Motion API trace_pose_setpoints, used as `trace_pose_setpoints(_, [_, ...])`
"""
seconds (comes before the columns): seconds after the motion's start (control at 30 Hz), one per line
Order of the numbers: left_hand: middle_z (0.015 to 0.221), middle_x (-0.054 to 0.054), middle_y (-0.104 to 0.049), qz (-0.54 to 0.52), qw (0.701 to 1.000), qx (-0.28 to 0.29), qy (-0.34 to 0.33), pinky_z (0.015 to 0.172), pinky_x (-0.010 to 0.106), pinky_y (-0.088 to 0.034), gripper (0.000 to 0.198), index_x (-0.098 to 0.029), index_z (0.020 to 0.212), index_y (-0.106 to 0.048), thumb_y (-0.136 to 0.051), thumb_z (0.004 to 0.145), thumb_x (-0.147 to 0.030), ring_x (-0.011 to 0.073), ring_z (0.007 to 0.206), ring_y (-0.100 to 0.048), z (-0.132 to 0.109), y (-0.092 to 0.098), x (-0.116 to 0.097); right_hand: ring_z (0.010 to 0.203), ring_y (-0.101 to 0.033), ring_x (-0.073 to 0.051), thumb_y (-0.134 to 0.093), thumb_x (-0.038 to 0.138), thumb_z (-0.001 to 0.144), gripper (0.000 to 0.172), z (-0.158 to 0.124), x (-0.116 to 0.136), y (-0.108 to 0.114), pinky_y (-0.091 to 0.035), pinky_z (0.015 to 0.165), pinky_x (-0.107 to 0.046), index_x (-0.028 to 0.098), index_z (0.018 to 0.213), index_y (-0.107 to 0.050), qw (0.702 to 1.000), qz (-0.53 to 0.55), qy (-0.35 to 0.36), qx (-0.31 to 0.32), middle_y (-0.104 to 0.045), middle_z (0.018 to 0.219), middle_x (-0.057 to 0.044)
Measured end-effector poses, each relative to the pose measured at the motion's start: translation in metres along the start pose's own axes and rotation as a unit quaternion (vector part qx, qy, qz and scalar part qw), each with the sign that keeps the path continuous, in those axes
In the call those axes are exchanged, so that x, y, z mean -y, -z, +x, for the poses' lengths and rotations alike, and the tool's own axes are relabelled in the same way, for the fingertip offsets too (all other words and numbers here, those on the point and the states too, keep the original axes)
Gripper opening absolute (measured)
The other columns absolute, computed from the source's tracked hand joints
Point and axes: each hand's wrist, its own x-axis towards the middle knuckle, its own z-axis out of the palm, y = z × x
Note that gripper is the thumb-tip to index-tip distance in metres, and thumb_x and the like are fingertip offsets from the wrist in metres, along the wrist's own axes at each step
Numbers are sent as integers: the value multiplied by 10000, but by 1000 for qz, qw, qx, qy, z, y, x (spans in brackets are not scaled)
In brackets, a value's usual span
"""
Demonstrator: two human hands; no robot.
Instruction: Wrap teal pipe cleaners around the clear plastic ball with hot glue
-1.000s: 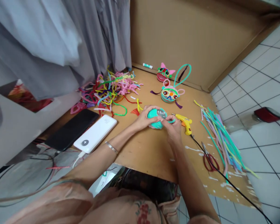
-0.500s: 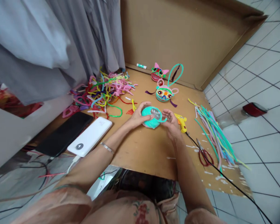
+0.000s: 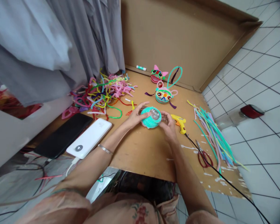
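A round teal-wrapped piece (image 3: 149, 121) with a clear, shiny opening on top is held above the brown table. My left hand (image 3: 137, 116) grips its left side, thumb laid over the top edge. My right hand (image 3: 167, 123) presses curled fingers against its right side; the fingertips are partly hidden behind it. Beyond stand a decorated teal animal head (image 3: 163, 95) with pink loop ears and a smaller one (image 3: 156, 75) with pink pointed ears. A yellow glue gun (image 3: 181, 123) lies just right of my right hand.
Tangled pipe cleaners (image 3: 107, 90) lie at the left, near a white power bank (image 3: 90, 138) and a black phone (image 3: 63, 135). At the right are scissors (image 3: 204, 158), a cable and straight pipe cleaners (image 3: 214, 137). Cardboard (image 3: 177, 37) rises behind; a glue stick (image 3: 141, 67) lies before it.
My right hand has closed in on the round piece's right side. The loose teal end that stuck out there now lies against the piece or is hidden.
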Motion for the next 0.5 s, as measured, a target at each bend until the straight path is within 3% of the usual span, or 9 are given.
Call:
trace_pose_setpoints(0.23, [1340, 102, -651, 6, 999, 46, -4, 1084, 420, -433, 581, -216, 1258, -682, -755, 762, -509, 308, 1261, -570, 0, 9, -3, 1025, -599, -224, -624, 259, 692, 522, -5, 5, -3, -551, 718, -319, 262, 1214, -601, 993, -112, 48, 8, -610, 1231, -87])
trace_pose_setpoints(0.5, [1339, 128, -660, 13, 999, 44, 13, 1091, 438, -427, 609, -184, 1229, -713, -771, 741, -545, 325, 1260, -580, 0, 13, -4, 1004, -567, -246, -601, 283, 700, 533, -5, 3, -1, -559, 709, -364, 263, 1232, -631, 984, -168, 62, 14, -567, 1133, -95])
